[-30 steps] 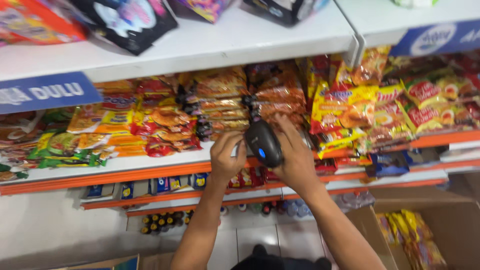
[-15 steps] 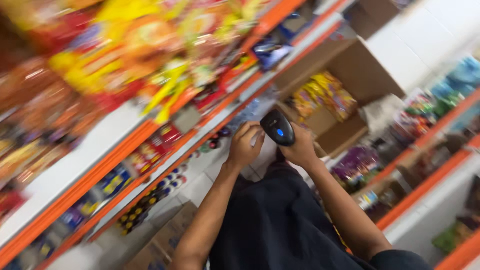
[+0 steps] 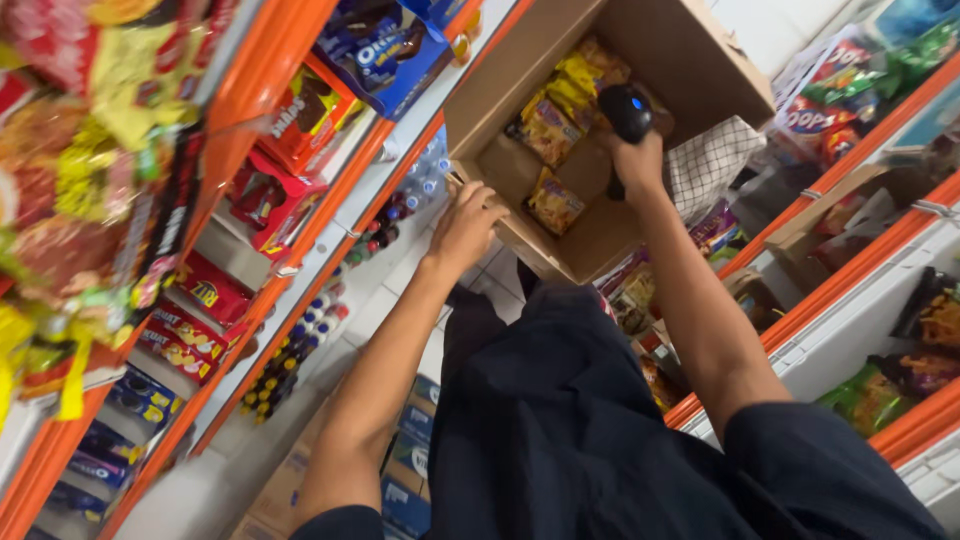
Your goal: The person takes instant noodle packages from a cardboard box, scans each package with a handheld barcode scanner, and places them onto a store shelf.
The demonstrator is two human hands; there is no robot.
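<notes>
scanner [image 3: 626, 112], black handheld with blue light, clamped in right hand [image 3: 636, 160] over open cardboard box [image 3: 690, 60]; left hand [image 3: 466, 224] loosely open at box rim, apparently touching; scanner rigid, light, best gripped by its handle.

Orange-edged shop shelves [image 3: 300, 262] flank a tiled floor [image 3: 385, 290].

Yellow-and-orange snack packets [image 3: 560, 110] lie inside an open brown cardboard box [image 3: 690, 60] at top centre. Left, a blue biscuit pack [image 3: 385, 45] sits above red cartons [image 3: 270, 195] on the shelves. Far right, green packets [image 3: 870, 395] stand. Blue boxes [image 3: 410, 470] lie near, below.
</notes>
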